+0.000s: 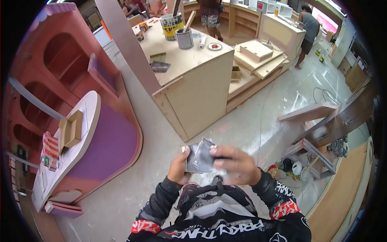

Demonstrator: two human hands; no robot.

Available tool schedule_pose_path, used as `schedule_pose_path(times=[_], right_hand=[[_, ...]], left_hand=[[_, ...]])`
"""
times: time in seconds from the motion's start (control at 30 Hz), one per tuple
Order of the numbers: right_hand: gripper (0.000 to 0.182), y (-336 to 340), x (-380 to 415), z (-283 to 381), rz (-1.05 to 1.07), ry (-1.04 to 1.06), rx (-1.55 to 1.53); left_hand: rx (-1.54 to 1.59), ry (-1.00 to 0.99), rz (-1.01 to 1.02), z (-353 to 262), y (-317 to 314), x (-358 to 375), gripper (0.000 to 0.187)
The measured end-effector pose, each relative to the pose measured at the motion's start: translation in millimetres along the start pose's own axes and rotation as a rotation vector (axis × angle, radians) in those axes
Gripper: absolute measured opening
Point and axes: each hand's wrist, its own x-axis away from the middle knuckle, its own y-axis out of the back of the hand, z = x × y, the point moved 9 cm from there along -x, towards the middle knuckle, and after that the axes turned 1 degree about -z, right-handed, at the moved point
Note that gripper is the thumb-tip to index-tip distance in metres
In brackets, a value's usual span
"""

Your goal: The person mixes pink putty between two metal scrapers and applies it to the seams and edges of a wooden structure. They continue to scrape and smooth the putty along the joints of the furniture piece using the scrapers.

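A dark grey piece of sandpaper [194, 162], with pale dust on it and a lighter folded edge, is held in front of my body. My left hand [178, 166] grips its left side, thumb on top. At its right side my right hand [238, 163] is closed on the sheet, fingers slightly blurred by motion. Beyond my hands stands a bare plywood cabinet [197, 94]. On its top lie another dark sandpaper piece [160, 67], a yellow-labelled can [171, 27] and a smaller can with a brush [185, 39].
A purple and pink curved counter [115, 133] stands left, carrying an open cardboard box [71, 129]. Paint cans [297, 168] and a small wooden stand [318, 161] are on the floor at right. A person in a grey top [309, 28] works at the back right.
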Motion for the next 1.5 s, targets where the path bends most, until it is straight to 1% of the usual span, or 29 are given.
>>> schedule_pose_path(times=[0.03,0.1,0.13,0.17,0.2,0.27,0.33,0.37,0.4,0.43,0.47,0.5,0.57,0.6,0.67,0.8,0.93,0.97,1.0,1.07,1.13,1.2,1.23,1.27,1.33,1.37,1.4,1.47,1.5], right_hand=[[0.044,-3,-3,1,-0.001,0.014,0.008],[0.049,-25,-2,5,0.183,0.071,0.112],[0.049,-29,2,1,0.189,0.08,0.118],[0.05,-34,9,-14,0.198,0.025,0.158],[0.051,-37,17,-25,0.212,-0.031,0.196],[0.051,-38,28,-36,0.258,-0.07,0.277],[0.053,-37,53,-70,0.365,-0.281,0.324],[0.051,-44,77,-86,0.581,-0.264,0.387],[0.051,-43,75,-83,0.582,-0.259,0.386],[0.051,-29,65,-80,0.449,-0.321,0.354],[0.052,-14,57,-74,0.321,-0.385,0.319],[0.052,-12,45,-62,0.328,-0.39,0.315],[0.049,1,1,-22,0.199,-0.128,0.451],[0.049,-1,0,-22,0.194,-0.125,0.448],[0.046,-36,11,-23,0.549,-0.02,0.548],[0.043,-37,11,-18,0.588,-0.056,0.551],[0.043,-43,9,-20,0.518,-0.085,0.557],[0.043,-42,7,-22,0.5,-0.105,0.547],[0.043,-46,4,-22,0.505,-0.109,0.539],[0.048,-39,-12,-6,0.202,-0.062,0.399],[0.051,-53,6,-26,0.147,-0.106,0.302],[0.05,-56,21,-50,0.07,-0.209,0.294],[0.052,-55,34,-65,0.083,-0.294,0.261],[0.052,-50,46,-74,0.086,-0.295,0.253],[0.053,-60,92,-116,0.267,-0.614,0.09],[0.046,-57,123,-141,0.139,-0.917,-0.109],[0.046,-58,108,-132,0.139,-0.918,-0.111],[0.035,-61,106,-122,-0.655,-1.127,-1.265],[0.033,-70,113,-124,-0.708,-1.172,-1.394]], left_hand=[[0.187,0.094,0.241,2,-13,2,0.036],[0.298,0.108,0.322,-1,-24,6,0.035],[0.413,0.129,0.394,-3,-33,8,0.034],[0.308,0.074,0.227,-7,-18,2,0.034],[0.316,0.064,0.233,-10,-17,2,0.034],[0.118,-0.053,0.144,-25,-3,2,0.035],[0.164,-0.06,0.154,-30,4,5,0.035],[0.153,-0.146,0.13,-45,0,13,0.035],[0.14,-0.229,0.102,-60,-2,21,0.035],[0.036,-0.298,0.106,-71,-8,26,0.033],[0.048,-0.301,0.102,-71,-6,22,0.033],[-0.039,-0.272,0.094,-67,-3,17,0.031],[-0.184,-0.216,0.092,-58,-2,9,0.028],[-0.189,-0.219,0.09,-55,-3,7,0.028],[-0.288,-0.194,0.135,-46,-11,6,0.028],[-0.324,-0.268,0.089,-42,-8,6,0.029],[-0.212,-0.228,0.035,-35,11,-4,0.025],[-0.053,-0.113,0.085,-26,11,-5,0.025],[-0.049,-0.11,0.077,-25,12,-5,0.025],[0.267,0.008,0.107,-14,8,-1,0.026],[0.322,0.022,0.134,-15,6,4,0.028],[0.161,-0.096,0.099,-36,6,12,0.036],[0.166,-0.113,0.05,-40,16,13,0.035],[0.168,-0.114,0.042,-42,22,15,0.035],[0.174,-0.302,0.072,-63,32,25,0.034],[0.081,-0.526,-0.082,-79,27,40,0.036],[0.08,-0.525,-0.085,-75,29,37,0.036],[-0.508,-1.065,-0.066,-95,7,68,0.039],[-0.745,-1.265,-0.099,-93,-16,87,0.038]])
